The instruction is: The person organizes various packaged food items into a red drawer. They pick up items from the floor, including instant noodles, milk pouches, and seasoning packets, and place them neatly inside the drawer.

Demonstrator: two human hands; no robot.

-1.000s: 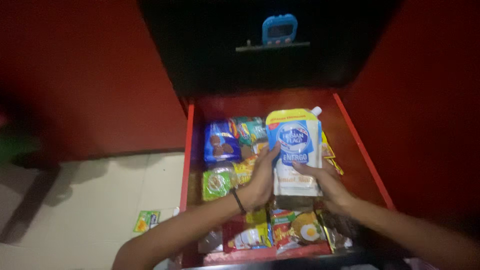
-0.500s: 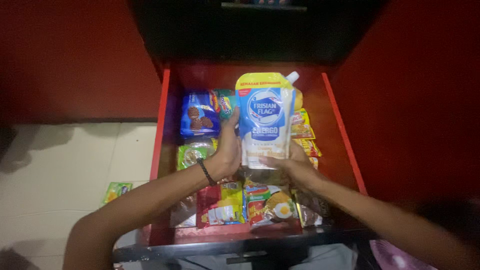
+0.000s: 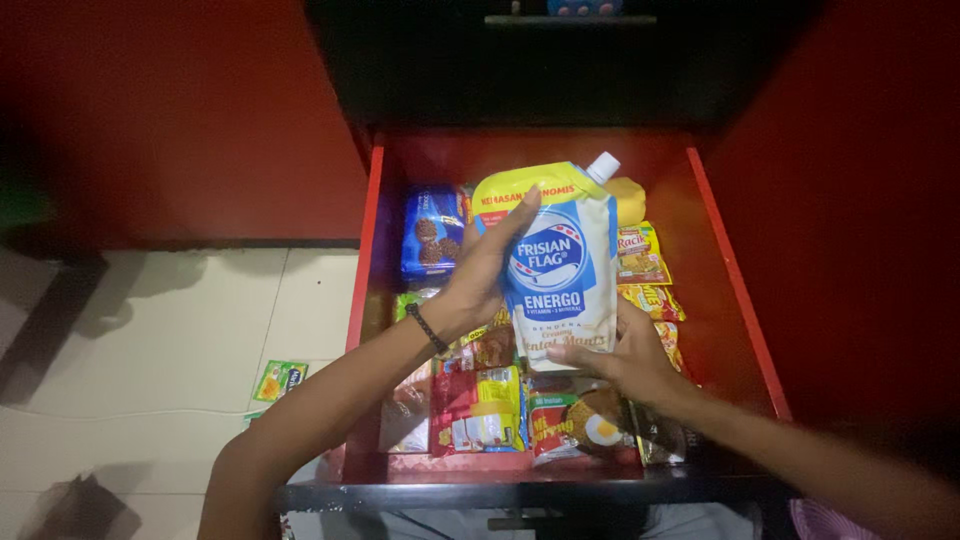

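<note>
Both hands hold a white spouted pouch [image 3: 560, 270] upright above the red drawer [image 3: 725, 290]: the left hand [image 3: 480, 280] grips its left edge, the right hand [image 3: 625, 360] supports its bottom. Snack packets [image 3: 480, 410] lie in the drawer below the pouch.

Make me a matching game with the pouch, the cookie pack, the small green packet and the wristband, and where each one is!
Things:
1. Spouted pouch
2. Blue cookie pack
3. Small green packet
4. Dark wristband

Places:
A. On the pale tiled floor, left of the drawer
B. Around the left arm, by the hand
C. Held up between the left hand and the right hand over the red drawer
D. Lying at the back left of the drawer

Pairs: 1-C, 2-D, 3-A, 4-B
</note>
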